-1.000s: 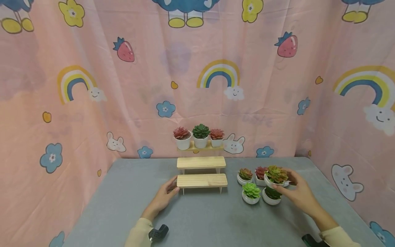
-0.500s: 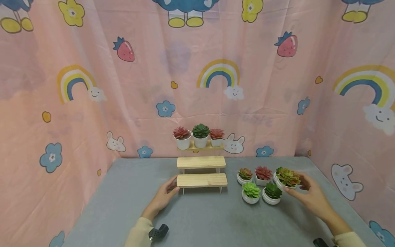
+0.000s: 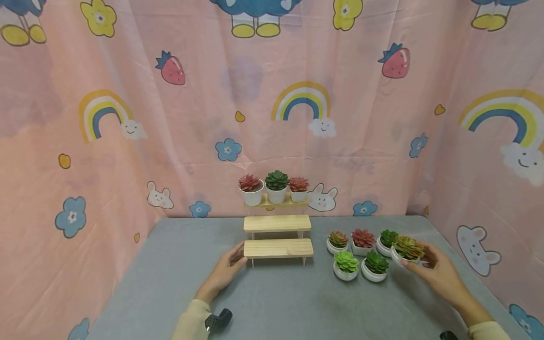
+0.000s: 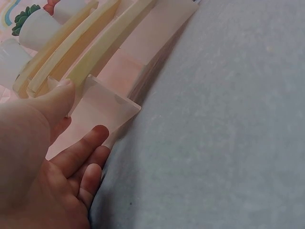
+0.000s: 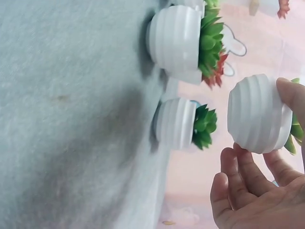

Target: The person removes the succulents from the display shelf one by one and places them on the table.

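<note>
In the head view my right hand (image 3: pixel 437 274) holds a potted succulent (image 3: pixel 408 249) with yellow-green, red-tinged leaves. The right wrist view shows its ribbed white pot (image 5: pixel 257 114) between thumb and fingers, off the table. My left hand (image 3: pixel 223 271) is at the left end of a three-step wooden plant stand (image 3: pixel 278 249); in the left wrist view the thumb (image 4: pixel 59 98) lies on a plank end, with other fingers beside the clear leg (image 4: pixel 107 102). On the top step stand a pink-red succulent (image 3: pixel 250 191), a dark green one (image 3: pixel 276 186) and a smaller red one (image 3: pixel 299 190).
Close to the held pot are several potted succulents: a green one (image 3: pixel 386 243), a red one (image 3: pixel 362 242), a brownish one (image 3: pixel 337 242), a bright green one (image 3: pixel 345 265) and a dark green one (image 3: pixel 375 266). A pink patterned curtain (image 3: pixel 191 141) surrounds the grey table (image 3: pixel 178 255).
My right hand has carried the yellow-green succulent rightward, from above the dark green pot to the group's right side, uncovering the pots behind. My left hand has stayed at the stand.
</note>
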`<action>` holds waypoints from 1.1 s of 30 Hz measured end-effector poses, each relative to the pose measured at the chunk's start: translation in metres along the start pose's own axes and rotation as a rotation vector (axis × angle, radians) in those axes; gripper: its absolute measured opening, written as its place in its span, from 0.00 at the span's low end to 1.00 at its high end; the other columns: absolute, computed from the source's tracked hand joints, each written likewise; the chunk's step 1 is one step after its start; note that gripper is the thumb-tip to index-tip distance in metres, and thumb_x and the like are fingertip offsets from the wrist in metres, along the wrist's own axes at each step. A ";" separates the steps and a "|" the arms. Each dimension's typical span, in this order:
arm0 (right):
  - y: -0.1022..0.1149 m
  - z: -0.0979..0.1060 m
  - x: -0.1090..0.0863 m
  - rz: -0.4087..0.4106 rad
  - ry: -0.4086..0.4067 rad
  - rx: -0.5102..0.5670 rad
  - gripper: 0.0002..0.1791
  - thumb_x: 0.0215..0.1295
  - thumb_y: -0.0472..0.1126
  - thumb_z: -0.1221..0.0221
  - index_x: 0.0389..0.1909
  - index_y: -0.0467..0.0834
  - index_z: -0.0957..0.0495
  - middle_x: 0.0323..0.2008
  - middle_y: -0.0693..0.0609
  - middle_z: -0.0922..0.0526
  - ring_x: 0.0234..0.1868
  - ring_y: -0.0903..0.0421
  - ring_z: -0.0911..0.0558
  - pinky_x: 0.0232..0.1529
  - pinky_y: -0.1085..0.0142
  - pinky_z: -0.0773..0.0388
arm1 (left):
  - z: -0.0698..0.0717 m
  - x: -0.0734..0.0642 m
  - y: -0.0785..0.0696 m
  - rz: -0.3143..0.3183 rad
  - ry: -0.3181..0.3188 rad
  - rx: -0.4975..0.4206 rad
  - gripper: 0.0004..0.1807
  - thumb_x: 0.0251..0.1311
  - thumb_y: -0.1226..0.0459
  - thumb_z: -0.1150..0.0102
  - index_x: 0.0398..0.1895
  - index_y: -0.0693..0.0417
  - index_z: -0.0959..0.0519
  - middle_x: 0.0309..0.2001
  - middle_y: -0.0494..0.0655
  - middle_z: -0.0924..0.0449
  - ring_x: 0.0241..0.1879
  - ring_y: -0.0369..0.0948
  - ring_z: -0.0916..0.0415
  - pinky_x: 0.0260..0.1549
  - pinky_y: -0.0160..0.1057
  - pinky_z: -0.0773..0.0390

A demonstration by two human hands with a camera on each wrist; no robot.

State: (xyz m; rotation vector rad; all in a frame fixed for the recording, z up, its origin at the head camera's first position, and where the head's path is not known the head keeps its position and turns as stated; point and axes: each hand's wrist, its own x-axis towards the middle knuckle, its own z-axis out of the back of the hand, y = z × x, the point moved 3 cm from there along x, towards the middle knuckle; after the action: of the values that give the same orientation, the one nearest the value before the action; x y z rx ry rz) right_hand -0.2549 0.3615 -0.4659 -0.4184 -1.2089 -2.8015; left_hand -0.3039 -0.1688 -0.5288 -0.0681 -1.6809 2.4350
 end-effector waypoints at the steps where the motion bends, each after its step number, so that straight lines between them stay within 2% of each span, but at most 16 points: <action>1: -0.001 0.000 0.000 -0.003 0.001 -0.001 0.37 0.65 0.45 0.32 0.67 0.30 0.35 0.60 0.24 0.25 0.42 0.90 0.38 0.37 0.80 0.30 | 0.000 0.000 0.000 0.000 -0.002 -0.001 0.33 0.73 0.60 0.44 0.78 0.54 0.40 0.64 0.62 0.23 0.64 0.57 0.25 0.64 0.61 0.28; 9: -0.016 -0.003 -0.002 -0.011 -0.001 0.045 0.37 0.63 0.40 0.30 0.64 0.27 0.35 0.58 0.20 0.27 0.40 0.87 0.33 0.36 0.84 0.27 | 0.000 -0.001 0.000 -0.006 -0.001 -0.022 0.32 0.73 0.60 0.44 0.78 0.53 0.39 0.64 0.62 0.23 0.64 0.56 0.25 0.64 0.62 0.28; 18: -0.035 -0.003 0.001 -0.102 0.073 0.020 0.41 0.65 0.44 0.32 0.68 0.25 0.40 0.61 0.18 0.31 0.40 0.86 0.36 0.37 0.86 0.30 | 0.001 0.001 0.001 -0.018 0.013 -0.018 0.33 0.73 0.59 0.44 0.78 0.54 0.40 0.64 0.63 0.23 0.64 0.56 0.25 0.64 0.61 0.28; 24: -0.044 -0.007 0.001 -0.107 0.094 0.020 0.41 0.63 0.41 0.31 0.67 0.24 0.40 0.59 0.18 0.30 0.39 0.85 0.33 0.37 0.83 0.27 | 0.001 0.001 0.002 -0.017 0.012 -0.013 0.33 0.74 0.59 0.45 0.78 0.54 0.40 0.64 0.63 0.23 0.65 0.57 0.25 0.65 0.61 0.29; 26: -0.046 -0.008 0.000 -0.114 0.114 0.015 0.42 0.64 0.42 0.31 0.67 0.24 0.41 0.60 0.17 0.31 0.42 0.75 0.23 0.38 0.82 0.27 | 0.001 0.001 0.002 -0.017 0.010 -0.010 0.33 0.74 0.59 0.45 0.78 0.54 0.40 0.64 0.63 0.23 0.64 0.57 0.25 0.65 0.61 0.28; 28: -0.047 -0.009 0.001 -0.128 0.140 0.012 0.43 0.65 0.43 0.32 0.68 0.23 0.43 0.61 0.17 0.33 0.46 0.58 0.16 0.38 0.81 0.27 | 0.001 0.001 0.002 -0.021 0.009 -0.011 0.33 0.73 0.59 0.45 0.78 0.54 0.40 0.64 0.63 0.23 0.64 0.57 0.25 0.64 0.61 0.28; 31: -0.048 -0.011 0.002 -0.145 0.176 0.006 0.44 0.66 0.45 0.33 0.68 0.23 0.45 0.63 0.16 0.35 0.56 0.31 0.21 0.39 0.79 0.26 | 0.001 0.001 0.002 -0.029 0.009 -0.012 0.33 0.73 0.60 0.45 0.78 0.54 0.40 0.64 0.63 0.22 0.64 0.56 0.25 0.64 0.61 0.28; 33: -0.049 -0.012 0.003 -0.154 0.194 0.008 0.44 0.67 0.45 0.33 0.69 0.23 0.45 0.64 0.16 0.36 0.58 0.26 0.24 0.40 0.77 0.25 | 0.001 0.001 0.001 -0.031 0.008 -0.013 0.33 0.73 0.60 0.44 0.78 0.54 0.40 0.63 0.62 0.22 0.64 0.56 0.24 0.63 0.61 0.28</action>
State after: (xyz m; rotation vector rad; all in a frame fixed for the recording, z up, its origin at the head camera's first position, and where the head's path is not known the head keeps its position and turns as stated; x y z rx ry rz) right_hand -0.2685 0.3869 -0.5079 -0.0513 -1.2586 -2.8791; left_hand -0.3048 -0.1699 -0.5295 -0.0526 -1.6820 2.3983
